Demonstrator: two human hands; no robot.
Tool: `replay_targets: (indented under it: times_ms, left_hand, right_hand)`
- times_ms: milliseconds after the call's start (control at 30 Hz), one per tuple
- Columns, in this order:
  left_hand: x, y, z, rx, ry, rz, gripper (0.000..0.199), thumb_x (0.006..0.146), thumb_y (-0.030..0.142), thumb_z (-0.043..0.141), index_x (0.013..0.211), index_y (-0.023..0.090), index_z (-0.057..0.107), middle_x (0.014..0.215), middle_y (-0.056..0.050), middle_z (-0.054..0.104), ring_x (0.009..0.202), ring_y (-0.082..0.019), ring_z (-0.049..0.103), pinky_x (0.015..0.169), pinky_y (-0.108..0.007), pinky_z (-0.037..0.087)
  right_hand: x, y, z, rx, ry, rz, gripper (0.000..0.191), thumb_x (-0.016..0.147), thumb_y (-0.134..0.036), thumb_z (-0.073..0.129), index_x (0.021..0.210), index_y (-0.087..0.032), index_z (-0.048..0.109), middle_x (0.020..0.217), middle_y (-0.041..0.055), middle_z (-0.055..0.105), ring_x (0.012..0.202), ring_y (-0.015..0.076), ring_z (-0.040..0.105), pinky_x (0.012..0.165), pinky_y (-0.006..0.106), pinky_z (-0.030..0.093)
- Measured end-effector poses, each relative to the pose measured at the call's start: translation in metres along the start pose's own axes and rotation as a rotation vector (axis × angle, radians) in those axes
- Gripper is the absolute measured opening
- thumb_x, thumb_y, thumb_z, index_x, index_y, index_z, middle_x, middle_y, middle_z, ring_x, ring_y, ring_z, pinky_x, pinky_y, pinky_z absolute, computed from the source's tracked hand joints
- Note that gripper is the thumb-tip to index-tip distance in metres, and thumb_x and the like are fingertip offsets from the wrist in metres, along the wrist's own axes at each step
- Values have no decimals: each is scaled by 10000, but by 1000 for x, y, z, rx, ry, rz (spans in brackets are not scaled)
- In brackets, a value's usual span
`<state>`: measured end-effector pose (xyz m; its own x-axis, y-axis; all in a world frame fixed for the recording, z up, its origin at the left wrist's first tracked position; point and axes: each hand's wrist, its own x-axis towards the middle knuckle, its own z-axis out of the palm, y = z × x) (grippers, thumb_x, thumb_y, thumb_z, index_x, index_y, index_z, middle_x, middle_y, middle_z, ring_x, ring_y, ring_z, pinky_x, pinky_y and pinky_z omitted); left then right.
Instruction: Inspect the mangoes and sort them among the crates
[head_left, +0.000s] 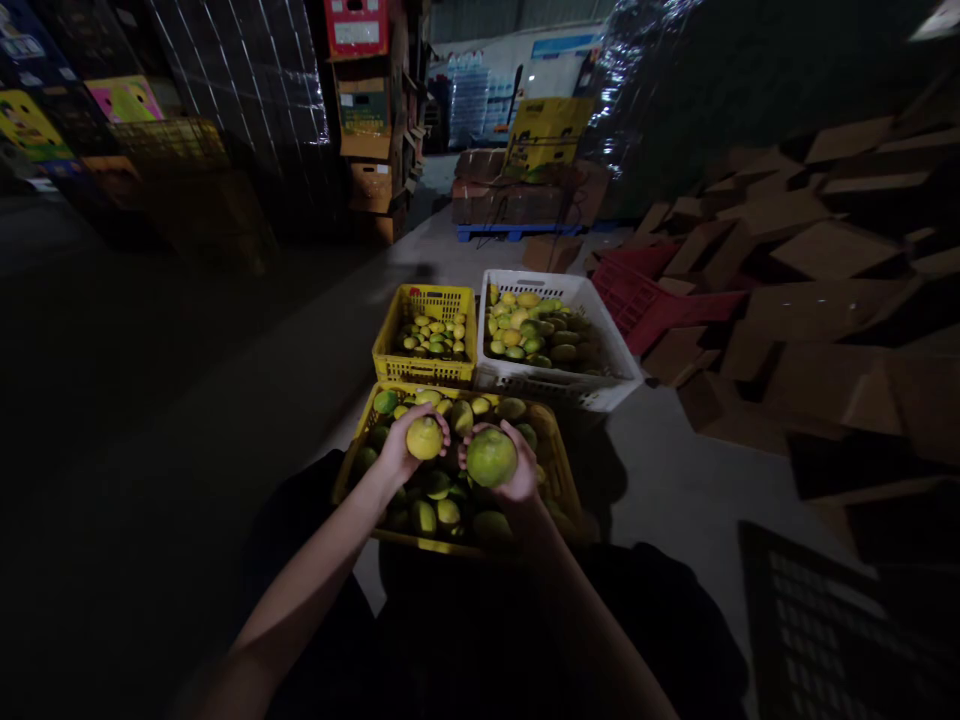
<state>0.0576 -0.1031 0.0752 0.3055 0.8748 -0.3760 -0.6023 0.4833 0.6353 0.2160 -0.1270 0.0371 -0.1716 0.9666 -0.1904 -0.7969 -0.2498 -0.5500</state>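
My left hand (396,448) is closed around a yellow lemon (424,438), its nippled end facing up. A larger, mostly green lemon (491,457) rests in the grip of my right hand (526,474). Both hands are above the near yellow crate (571,485), which is full of green and yellow fruit, partly hidden by my hands and in shadow. Just beyond it stand a smaller yellow crate (424,368) with mostly yellow lemons and a white crate (611,345) with mixed yellow and green ones.
Cardboard boxes (832,310) lie heaped on the right, with a red crate (637,300) among them. A dark crate (817,610) is at the lower right. Farther back, a blue pallet (517,232) carries stacked goods, and stacked cartons (367,120) stand left of it.
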Motion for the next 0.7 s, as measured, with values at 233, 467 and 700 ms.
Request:
replay_targets:
  times_ms: [233,467,700]
  left_hand:
    - [-13,-4,-4,307,-402,280,255,770,203,622,529,130,660,521,-91,622,471,-172,577,463,-263,454]
    - [-18,0,-5,358,-437,196,234,743,120,635,514,120,682,546,-110,648,509,-201,614,529,-282,485]
    - [-17,-4,-2,237,-273,13,299,809,51,564,526,97,647,537,-112,632,495,-189,631,520,-254,489]
  right_hand:
    - [-9,-1,-7,-121,45,-119,150,769,-250,579,627,-207,567,612,63,644,704,272,712,655,415,598]
    - [-8,-2,-7,-326,-215,-216,174,606,-321,725,570,-166,654,583,71,651,653,266,692,616,390,594]
    - [-12,-7,3,-326,-146,-166,233,729,-326,686,565,-171,627,575,79,663,582,234,682,519,326,564]
